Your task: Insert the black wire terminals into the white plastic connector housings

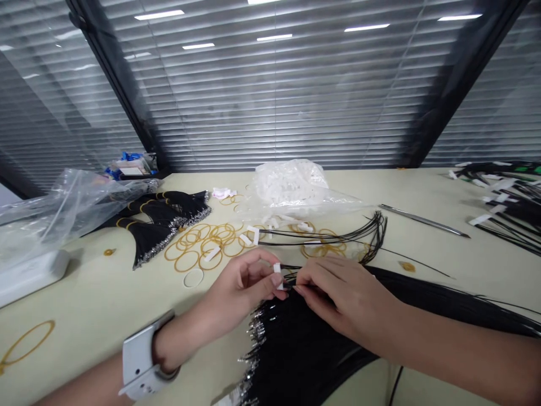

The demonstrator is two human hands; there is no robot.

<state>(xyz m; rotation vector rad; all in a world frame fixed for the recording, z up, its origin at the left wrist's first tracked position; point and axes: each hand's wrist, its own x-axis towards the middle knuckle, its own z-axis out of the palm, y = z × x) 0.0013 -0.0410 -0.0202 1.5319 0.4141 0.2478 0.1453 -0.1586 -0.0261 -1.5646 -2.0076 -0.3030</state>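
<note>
My left hand (240,287) pinches a small white paper tag (277,275) between thumb and fingertips. My right hand (338,293) holds the ends of several thin black wires (296,280) close to that tag, its fingertips almost meeting my left fingers. These wires rise from a large black wire bundle (313,355) with crimped metal terminals along its lower left side, lying on the cream table (84,299) under my hands. A loop of black wires (374,237) lies beyond them, over amber rubber bands (198,242). A white band (141,355) wraps my left wrist.
Further black bundles with metal ends (163,223) lie at the left, and labelled bundles (502,208) at the right. Long steel tweezers (422,221) lie at the back. A bag of white tags (287,183) and a clear plastic sheet (63,206) sit along the table.
</note>
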